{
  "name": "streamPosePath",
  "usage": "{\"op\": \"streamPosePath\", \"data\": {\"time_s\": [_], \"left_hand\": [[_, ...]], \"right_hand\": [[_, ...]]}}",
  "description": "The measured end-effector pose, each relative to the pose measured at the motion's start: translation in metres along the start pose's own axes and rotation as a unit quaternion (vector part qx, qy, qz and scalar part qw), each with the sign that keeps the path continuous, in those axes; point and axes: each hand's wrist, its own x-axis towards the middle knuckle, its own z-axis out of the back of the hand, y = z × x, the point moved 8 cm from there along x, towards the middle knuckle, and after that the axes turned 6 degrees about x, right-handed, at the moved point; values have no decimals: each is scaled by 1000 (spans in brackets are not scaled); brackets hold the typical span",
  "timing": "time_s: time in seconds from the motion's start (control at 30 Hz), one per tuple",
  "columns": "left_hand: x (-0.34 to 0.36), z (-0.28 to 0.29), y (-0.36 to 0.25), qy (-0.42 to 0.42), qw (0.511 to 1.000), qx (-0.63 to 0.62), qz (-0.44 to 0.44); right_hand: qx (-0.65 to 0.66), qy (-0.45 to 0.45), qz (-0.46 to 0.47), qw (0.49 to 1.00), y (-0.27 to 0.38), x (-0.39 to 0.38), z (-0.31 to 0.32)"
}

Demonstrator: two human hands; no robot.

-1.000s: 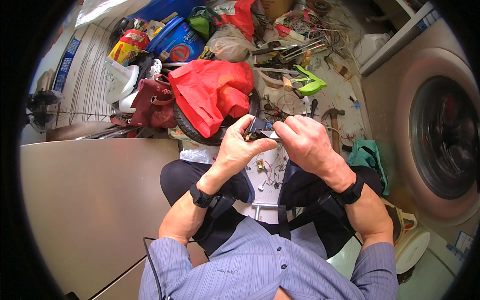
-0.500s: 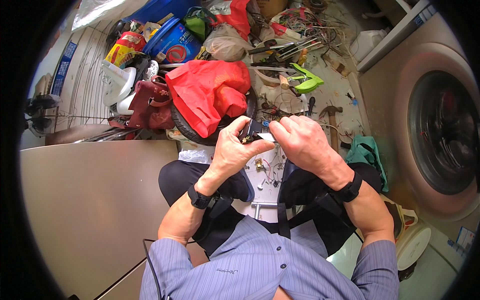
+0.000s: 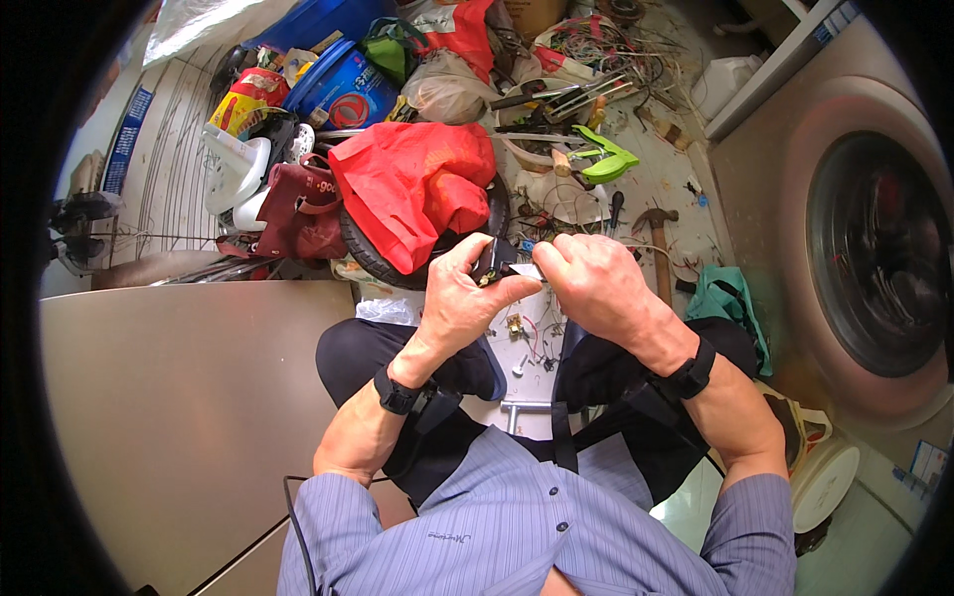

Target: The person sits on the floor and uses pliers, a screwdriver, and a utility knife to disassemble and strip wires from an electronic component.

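My left hand pinches a small black boxy part between thumb and fingers, with a brass-coloured bit at its lower edge. Close beside it, my right hand is closed like a fist, knuckles up. A pale, pointed sliver shows between the part and the right fingers; it looks like a blade, but most of what that hand grips is hidden. Below the hands, a small circuit piece with a yellow component lies on the floor among wires and loose bits.
A red cloth bag covers a black tyre ahead. A hammer, a screwdriver and a lime-green clamp-like tool lie to the right. Farther right stands a front-loading washing machine; a flat metallic panel fills the left.
The right hand has shifted very slightly against the black part, and the pale sliver shows a little differently. The left hand keeps its hold.
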Motion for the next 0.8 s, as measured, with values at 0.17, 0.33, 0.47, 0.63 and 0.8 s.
{"op": "streamPosePath", "data": {"time_s": [0.17,0.33,0.47,0.63,0.8], "left_hand": [[1,3,-7,-10,998,56,-34],[2,3,2,-13,999,45,-22],[0,2,0,-9,1000,18,-8],[-2,-3,6,9,998,-52,31],[-1,2,1,-3,1000,-21,17]], "right_hand": [[10,1,-8,1000,-1,-4,-2],[8,2,-12,1000,-1,-3,-7],[12,-6,-13,1000,-2,-3,-7],[12,-9,-13,1000,-1,-2,-5],[25,-13,-33,999,-2,-2,-7]]}}
